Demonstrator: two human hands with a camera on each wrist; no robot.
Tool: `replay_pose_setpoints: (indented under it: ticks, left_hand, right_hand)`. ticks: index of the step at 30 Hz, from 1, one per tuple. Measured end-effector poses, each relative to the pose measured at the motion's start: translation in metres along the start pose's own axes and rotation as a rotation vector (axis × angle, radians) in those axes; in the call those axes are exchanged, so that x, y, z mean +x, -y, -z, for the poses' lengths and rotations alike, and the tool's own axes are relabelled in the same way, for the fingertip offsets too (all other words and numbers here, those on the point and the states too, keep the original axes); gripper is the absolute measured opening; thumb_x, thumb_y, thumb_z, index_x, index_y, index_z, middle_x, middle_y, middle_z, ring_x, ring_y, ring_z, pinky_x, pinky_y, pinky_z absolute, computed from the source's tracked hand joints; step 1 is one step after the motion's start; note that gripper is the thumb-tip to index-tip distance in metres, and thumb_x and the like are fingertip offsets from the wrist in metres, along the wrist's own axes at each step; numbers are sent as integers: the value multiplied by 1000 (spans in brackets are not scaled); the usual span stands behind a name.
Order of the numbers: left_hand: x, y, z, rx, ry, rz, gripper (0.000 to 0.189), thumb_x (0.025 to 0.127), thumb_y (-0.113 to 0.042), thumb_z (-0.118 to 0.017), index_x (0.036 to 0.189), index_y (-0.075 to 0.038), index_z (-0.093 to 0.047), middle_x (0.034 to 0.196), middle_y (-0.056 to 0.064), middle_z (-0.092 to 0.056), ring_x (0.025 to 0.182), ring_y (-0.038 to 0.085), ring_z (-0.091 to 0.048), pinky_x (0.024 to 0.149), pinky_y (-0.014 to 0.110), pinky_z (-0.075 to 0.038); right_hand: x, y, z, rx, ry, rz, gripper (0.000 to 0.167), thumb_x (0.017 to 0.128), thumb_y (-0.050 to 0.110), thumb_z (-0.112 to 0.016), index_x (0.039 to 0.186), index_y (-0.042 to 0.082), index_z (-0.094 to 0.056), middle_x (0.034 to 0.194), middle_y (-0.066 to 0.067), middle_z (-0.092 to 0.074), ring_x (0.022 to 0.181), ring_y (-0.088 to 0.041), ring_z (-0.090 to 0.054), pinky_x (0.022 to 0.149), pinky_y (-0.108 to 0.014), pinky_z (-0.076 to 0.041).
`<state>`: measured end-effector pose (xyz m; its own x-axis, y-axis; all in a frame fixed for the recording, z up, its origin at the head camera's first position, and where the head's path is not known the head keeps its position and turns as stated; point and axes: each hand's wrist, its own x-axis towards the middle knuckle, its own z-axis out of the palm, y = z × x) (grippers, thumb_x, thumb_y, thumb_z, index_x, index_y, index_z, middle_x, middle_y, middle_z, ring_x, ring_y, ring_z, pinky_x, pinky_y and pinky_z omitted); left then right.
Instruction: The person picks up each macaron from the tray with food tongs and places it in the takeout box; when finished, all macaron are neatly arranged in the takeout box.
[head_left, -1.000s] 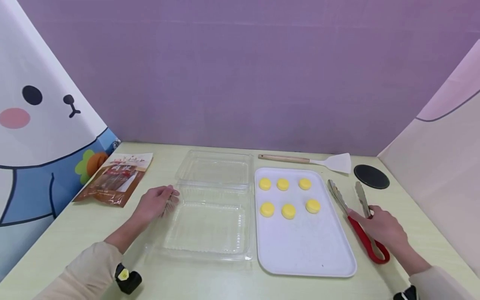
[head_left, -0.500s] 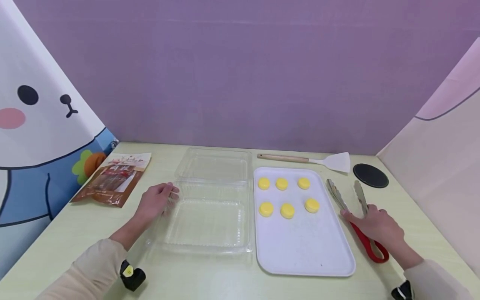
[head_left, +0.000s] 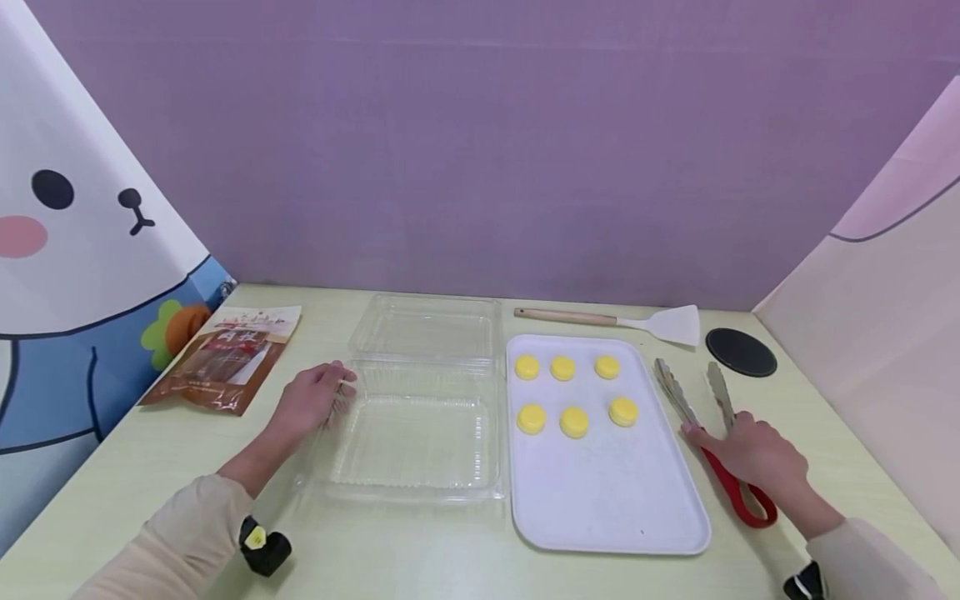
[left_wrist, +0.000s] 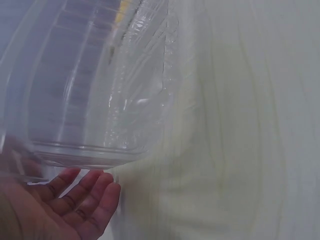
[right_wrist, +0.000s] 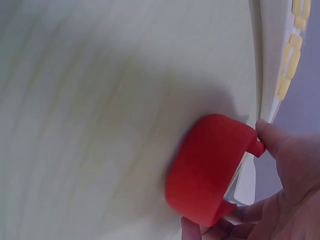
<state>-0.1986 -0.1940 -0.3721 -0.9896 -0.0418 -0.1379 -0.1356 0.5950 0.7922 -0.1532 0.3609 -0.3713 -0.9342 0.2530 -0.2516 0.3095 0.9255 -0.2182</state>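
In the head view a hinged clear plastic container [head_left: 405, 498] lies open, its lid folded back toward the purple wall. My left hand [head_left: 307, 402] grips the container's left rim, thumb above and fingers below, as the left wrist view [left_wrist: 80, 205] also shows. At the right, my right hand [head_left: 757, 454] holds metal tongs with red handles [head_left: 724, 479], thumb on one side and fingers on the other. The tong arms are spread, their tips pointing away from me. Between the hands, a white tray [head_left: 607, 500] carries several yellow macarons [head_left: 574, 422] in two rows.
Behind the tray lies a spatula [head_left: 671, 325] with a wooden handle. A black round disc [head_left: 741, 352] sits beyond the tongs. To the left is a brown snack packet [head_left: 225, 358]. A purple wall [head_left: 480, 150] borders the table's far edge.
The container has shifted slightly away from me with my left hand on its rim. My right thumb has moved slightly left along the tongs. Macarons and tray stay put.
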Motion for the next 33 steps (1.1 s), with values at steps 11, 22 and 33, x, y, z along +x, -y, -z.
replay_pose_setpoints:
  ticks: [11, 22, 33]
  left_hand:
    - [-1, -2, 3, -24, 33, -25, 59, 112, -41, -25, 129, 5, -58, 120, 25, -68, 86, 24, -65, 63, 33, -48]
    - [-3, -4, 5, 12, 29, -40, 57, 113, -39, -25, 128, 5, -59, 120, 24, -69, 80, 25, -62, 66, 34, -46]
    - [-2, -5, 7, 34, 44, -31, 59, 112, -40, -24, 130, 4, -59, 124, 24, -67, 105, 36, -59, 78, 37, -44]
  right_hand:
    - [1, -6, 4, 30, -8, 29, 84, 95, 69, -49, 101, -15, -50, 73, -16, -52, 67, -29, -57, 54, -40, -45]
    - [-1, -7, 27, 10, -66, 160, 73, 99, 60, -51, 104, -13, -48, 78, -15, -56, 72, -32, -57, 56, -42, -44]
    - [-5, -13, 40, -30, -143, 231, 60, 102, 57, -48, 87, 0, -53, 77, -15, -54, 70, -29, -54, 54, -41, -38]
